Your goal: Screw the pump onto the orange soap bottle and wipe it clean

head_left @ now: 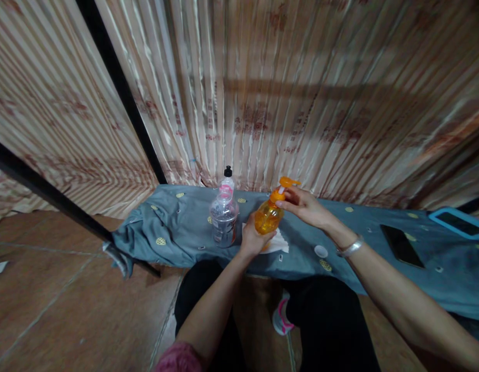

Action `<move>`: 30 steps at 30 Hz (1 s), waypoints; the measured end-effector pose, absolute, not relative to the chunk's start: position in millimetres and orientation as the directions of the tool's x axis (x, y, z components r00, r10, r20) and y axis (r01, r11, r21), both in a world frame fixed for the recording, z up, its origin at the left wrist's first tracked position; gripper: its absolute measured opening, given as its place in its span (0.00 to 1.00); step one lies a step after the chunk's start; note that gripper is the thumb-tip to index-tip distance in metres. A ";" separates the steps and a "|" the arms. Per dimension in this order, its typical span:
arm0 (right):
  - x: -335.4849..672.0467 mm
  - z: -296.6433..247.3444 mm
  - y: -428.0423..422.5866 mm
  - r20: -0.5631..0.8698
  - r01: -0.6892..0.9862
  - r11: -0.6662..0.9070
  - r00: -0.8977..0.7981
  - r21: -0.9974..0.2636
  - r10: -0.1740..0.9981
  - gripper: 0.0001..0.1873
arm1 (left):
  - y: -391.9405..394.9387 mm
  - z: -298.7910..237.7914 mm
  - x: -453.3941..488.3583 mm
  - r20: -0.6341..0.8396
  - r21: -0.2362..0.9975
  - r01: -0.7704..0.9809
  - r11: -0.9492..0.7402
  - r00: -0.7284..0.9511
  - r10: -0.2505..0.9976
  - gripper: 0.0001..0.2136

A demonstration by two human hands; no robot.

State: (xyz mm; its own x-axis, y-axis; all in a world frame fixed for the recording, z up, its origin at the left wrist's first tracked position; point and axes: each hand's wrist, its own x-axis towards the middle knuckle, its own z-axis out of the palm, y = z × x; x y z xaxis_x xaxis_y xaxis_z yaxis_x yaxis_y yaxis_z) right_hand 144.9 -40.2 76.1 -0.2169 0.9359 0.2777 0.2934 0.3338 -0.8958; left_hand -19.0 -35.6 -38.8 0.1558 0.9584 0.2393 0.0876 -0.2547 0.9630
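An orange pump bottle [268, 217] is tilted over a white tissue [277, 243] on a surface draped in grey-blue cloth [173, 222]. My left hand [252, 238] grips the bottle's lower body from below. My right hand [304, 205] holds the orange pump head at the neck with its fingers closed around it; a silver bangle sits on that wrist. Just left of the orange bottle stands a clear bottle [224, 217] with a pink label and a black cap, upright and untouched.
A black phone [402, 245] lies on the cloth to the right, and a device in a blue case [458, 222] lies at the far right edge. A small white cap [321, 251] rests near the front edge. Striped curtains hang behind. My knees sit below.
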 end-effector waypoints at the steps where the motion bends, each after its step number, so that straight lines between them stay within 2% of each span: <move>1: 145.0 75.8 -40.2 0.275 0.302 0.334 -0.221 -0.893 0.936 0.22 | -35.4 -39.2 -18.9 0.241 0.962 0.089 -0.257 0.156 0.958 0.31; 14: 141.9 75.5 -41.9 0.313 0.472 0.372 -0.202 -0.799 0.928 0.21 | -34.9 -39.4 -20.5 0.243 0.962 0.087 -0.258 0.153 0.958 0.31; 22: 137.7 70.6 -42.8 0.315 0.589 0.294 -0.069 -0.753 0.946 0.22 | -35.8 -36.6 -21.8 0.222 0.968 0.080 -0.236 0.158 0.962 0.29; 25: 135.9 68.0 -45.0 0.315 0.563 0.276 -0.030 -0.779 0.949 0.24 | -35.8 -36.6 -21.6 0.215 0.969 0.090 -0.231 0.156 0.964 0.30; 30: 137.0 62.7 -46.5 0.334 0.399 0.356 -0.126 -0.845 0.934 0.26 | -35.1 -38.6 -20.3 0.232 0.965 0.089 -0.248 0.165 0.959 0.31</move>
State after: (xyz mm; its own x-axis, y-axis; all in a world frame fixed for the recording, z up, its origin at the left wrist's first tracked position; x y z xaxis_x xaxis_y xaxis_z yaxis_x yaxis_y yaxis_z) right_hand 137.0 -46.5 62.7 -0.1258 0.9340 0.3345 0.3988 0.3563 -0.8450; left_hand -20.3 -35.1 -38.6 0.1652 0.9587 0.2317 0.0888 -0.2484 0.9646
